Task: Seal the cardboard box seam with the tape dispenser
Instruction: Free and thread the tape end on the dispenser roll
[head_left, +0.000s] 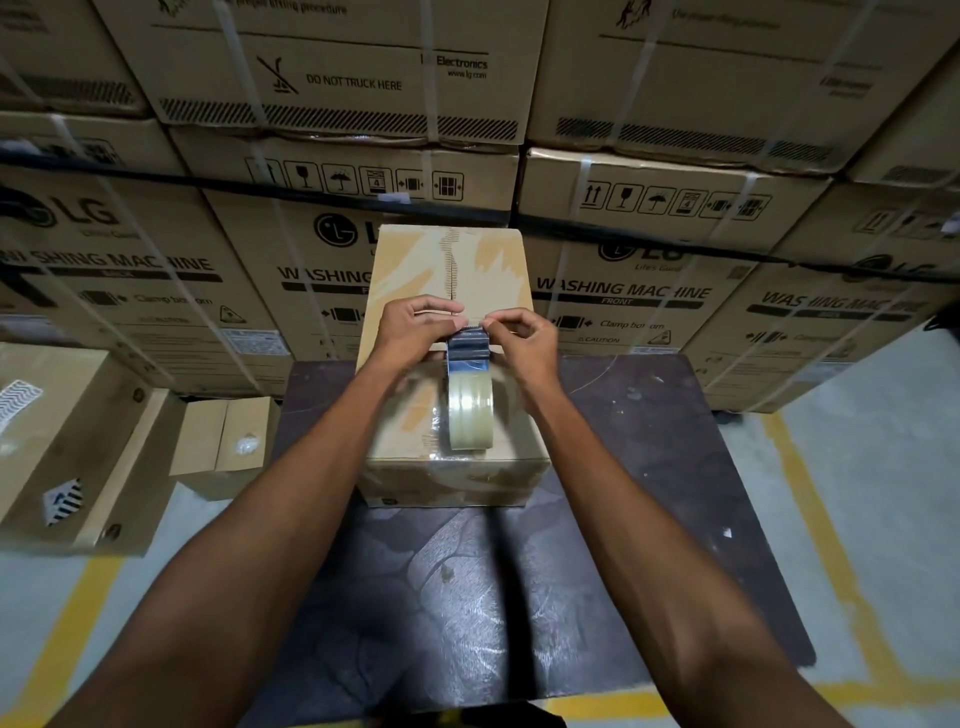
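Seen from the head camera, the cardboard box (451, 364) lies on a dark table (649, 467), its long axis running from near to far, so its top seam (453, 270) runs straight away from the person. The tape dispenser (469, 384) stands on the box top over that seam, roll at the near end and dark blade end pointing far, probably so a pull along the seam lays tape on it. Both hands meet at the far end of the dispenser: the left hand (415, 332) has its fingers curled with the tips by the blade, and the right hand (524, 338) pinches thumb to forefinger there, apparently on the tape's free end, though the tape itself is too clear to confirm. Stacked washing machine cartons (156, 280) fill the far side.
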